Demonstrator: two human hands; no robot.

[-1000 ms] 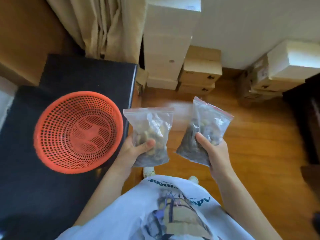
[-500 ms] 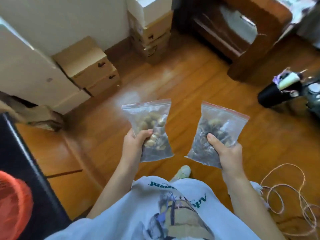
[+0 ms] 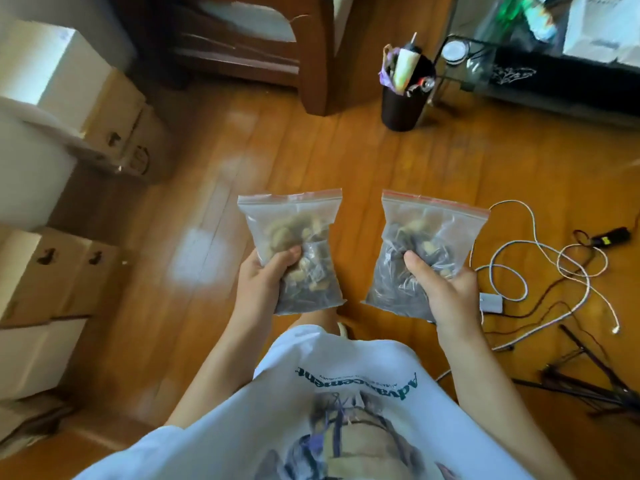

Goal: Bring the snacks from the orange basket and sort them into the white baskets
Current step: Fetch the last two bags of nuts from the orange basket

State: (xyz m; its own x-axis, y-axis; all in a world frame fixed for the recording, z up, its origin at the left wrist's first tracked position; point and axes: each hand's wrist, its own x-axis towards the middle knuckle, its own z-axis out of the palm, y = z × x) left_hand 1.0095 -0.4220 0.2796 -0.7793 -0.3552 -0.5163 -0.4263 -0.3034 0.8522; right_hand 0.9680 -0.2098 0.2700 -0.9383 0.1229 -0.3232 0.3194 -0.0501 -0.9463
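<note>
Head view, left to right: cardboard boxes (image 3: 86,140) stand stacked along the left edge of the wooden floor (image 3: 311,157). The left hand (image 3: 261,287) grips the left snack bag (image 3: 294,251) by its lower half, thumb (image 3: 285,258) pressed across the front, the other fingers hidden behind the plastic. Just beside it, apart, the right snack bag (image 3: 426,247) sits upright in the right hand (image 3: 446,296), thumb (image 3: 415,268) on the front, fingers wrapped behind. Both bags hang in front of the person's white shirt (image 3: 311,427). Far right, a black cup (image 3: 403,105); near right, white cables (image 3: 533,268) on the floor.
</note>
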